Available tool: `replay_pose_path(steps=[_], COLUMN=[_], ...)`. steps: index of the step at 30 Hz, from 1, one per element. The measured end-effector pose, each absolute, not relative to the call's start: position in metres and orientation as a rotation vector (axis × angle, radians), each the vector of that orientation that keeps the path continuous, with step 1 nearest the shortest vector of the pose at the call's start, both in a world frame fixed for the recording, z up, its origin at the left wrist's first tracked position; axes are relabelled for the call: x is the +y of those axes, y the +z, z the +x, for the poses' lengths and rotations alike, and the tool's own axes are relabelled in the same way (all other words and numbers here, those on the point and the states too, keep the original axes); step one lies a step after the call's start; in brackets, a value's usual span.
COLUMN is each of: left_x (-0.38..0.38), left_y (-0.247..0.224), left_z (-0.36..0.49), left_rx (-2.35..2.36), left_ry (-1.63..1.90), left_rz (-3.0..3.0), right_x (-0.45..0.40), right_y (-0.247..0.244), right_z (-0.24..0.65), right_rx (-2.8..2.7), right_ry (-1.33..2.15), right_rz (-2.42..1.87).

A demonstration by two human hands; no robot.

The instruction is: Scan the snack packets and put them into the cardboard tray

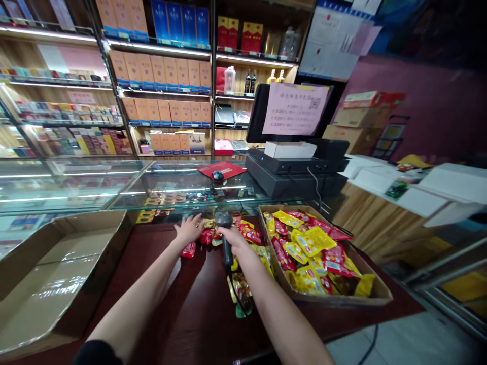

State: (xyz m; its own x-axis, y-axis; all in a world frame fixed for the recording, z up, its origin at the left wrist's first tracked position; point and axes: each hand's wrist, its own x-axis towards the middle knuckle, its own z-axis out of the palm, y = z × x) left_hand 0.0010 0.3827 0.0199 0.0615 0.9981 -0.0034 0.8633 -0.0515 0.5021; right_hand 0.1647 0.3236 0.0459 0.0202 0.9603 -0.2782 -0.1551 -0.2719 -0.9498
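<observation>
My right hand (235,242) is wrapped round the handle of a black corded barcode scanner (227,253), its head tilted up toward the far side of the dark red table. To the left, my left hand (188,228) has its fingers spread beside small red snack packets (207,236); whether the fingertips touch them I cannot tell. More red packets (249,230) lie just beyond the scanner. Yellow and brown packets (240,286) are under and beside my right forearm, which partly hides them.
A shallow cardboard box (323,299) on the right is full of red and yellow packets. On the left stands an empty cardboard tray (68,253). Behind are a glass counter (171,175), a mouse (218,175), a monitor (262,114) and a black cash drawer (281,177).
</observation>
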Motion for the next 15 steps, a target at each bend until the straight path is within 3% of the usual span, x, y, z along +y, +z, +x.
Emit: replay_pose_path(steps=[4,15], left_x=[0.375,0.278], left_y=[0.008,0.003], left_z=[0.013,0.05], left_rx=[1.861,1.874], left_ry=[0.312,0.489], left_rz=[2.1,2.231], right_x=[0.332,0.28], right_y=[0.031,0.026], right_z=[0.163,0.197], right_rx=[-0.912,-0.885], right_ry=[1.436,1.314], right_rz=[-1.347,-1.363])
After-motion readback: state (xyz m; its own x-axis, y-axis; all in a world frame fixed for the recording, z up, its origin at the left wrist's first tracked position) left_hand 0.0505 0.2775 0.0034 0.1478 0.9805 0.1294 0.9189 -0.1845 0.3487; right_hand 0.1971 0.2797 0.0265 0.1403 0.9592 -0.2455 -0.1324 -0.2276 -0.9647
